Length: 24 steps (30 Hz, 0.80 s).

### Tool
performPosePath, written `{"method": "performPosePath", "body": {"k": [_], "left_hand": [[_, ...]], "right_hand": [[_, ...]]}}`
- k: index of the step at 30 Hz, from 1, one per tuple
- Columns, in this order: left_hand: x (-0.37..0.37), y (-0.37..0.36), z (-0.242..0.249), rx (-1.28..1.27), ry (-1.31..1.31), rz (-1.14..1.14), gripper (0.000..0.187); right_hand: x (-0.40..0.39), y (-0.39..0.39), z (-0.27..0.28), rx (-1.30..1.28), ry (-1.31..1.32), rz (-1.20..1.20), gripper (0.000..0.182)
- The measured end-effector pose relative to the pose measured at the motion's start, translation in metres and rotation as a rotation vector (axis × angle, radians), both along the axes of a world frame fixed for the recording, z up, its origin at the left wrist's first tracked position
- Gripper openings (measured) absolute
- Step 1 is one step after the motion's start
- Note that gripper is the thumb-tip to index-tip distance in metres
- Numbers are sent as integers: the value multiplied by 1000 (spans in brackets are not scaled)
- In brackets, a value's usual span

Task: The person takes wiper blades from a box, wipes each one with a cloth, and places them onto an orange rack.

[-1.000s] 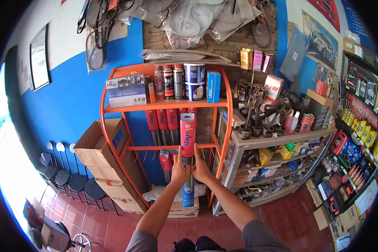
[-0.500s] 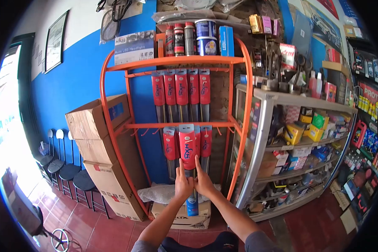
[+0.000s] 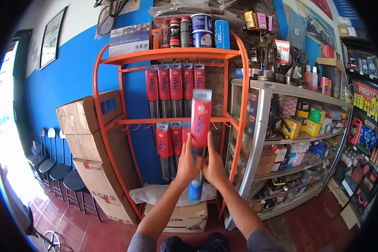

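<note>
Between my two hands stands a long red package [image 3: 201, 117] with a clear hanging tab on top and a blue lower end, nearly upright. My left hand [image 3: 188, 166] is closed on its left side and my right hand [image 3: 213, 166] on its right side, both below the red part. Behind it is an orange rack [image 3: 172, 53]. Several similar red packages [image 3: 175, 84] hang from its upper bar. On the lower bar more red packages [image 3: 164, 140] hang, partly covered by the held one and my left hand.
Stacked cardboard boxes [image 3: 88, 147] stand left of the rack, with black stools [image 3: 73, 179] beyond. A glass display case [image 3: 260, 122] is on the right. Bubble-wrapped material [image 3: 155, 195] lies on a box [image 3: 176, 218] at the rack's foot.
Both hands have moved up and right with the package, from in front of the lower hanging packages toward the right part of the rack. The view has shifted slightly.
</note>
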<state>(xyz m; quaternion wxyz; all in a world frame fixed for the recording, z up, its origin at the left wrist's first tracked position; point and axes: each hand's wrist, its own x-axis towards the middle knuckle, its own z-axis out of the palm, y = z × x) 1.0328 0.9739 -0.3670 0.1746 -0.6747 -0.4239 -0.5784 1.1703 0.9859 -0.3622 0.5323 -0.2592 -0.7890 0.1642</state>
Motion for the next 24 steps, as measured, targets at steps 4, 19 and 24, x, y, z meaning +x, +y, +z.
{"method": "performPosePath", "body": {"k": [4, 19, 24], "left_hand": [[1, 14, 46, -44, -166, -195, 81], [-7, 78, -80, -401, -50, -88, 103], [-7, 82, -89, -423, -60, -109, 104]], "right_hand": [[1, 30, 39, 273, 51, -29, 98], [-18, 140, -135, -57, -14, -135, 92], [-19, 142, -145, -83, -21, -107, 89]]}}
